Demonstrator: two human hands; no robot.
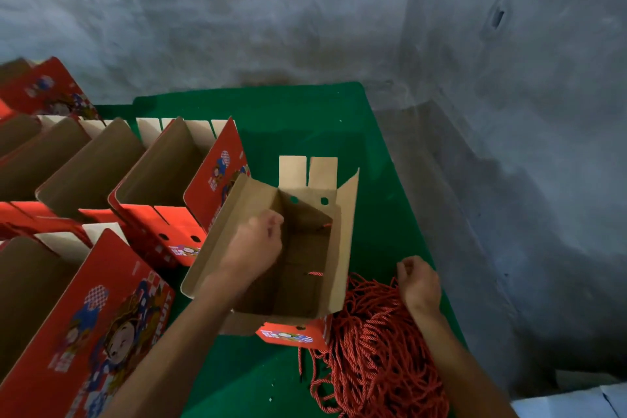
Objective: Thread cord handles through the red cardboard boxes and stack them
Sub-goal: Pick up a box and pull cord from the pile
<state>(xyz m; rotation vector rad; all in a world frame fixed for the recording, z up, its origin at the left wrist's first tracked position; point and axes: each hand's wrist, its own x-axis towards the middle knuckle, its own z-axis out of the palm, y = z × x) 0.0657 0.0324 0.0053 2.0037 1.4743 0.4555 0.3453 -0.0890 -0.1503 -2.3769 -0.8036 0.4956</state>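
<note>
An open red cardboard box [305, 285] with a brown inside stands on the green table. Two red cord ends [316, 273] poke through holes in its right wall. My left hand [258, 244] reaches down into the box with its fingers curled; what they hold is hidden. My right hand [419, 282] hovers outside the box's right wall, over a heap of red twisted cords [376, 349], fingers loosely curled, nothing plainly in them.
Rows of open red printed boxes [163, 176] fill the left of the green table [305, 125]. One more box [81, 322] stands at the near left. A grey concrete wall [305, 10] rises behind and a ledge runs along the right.
</note>
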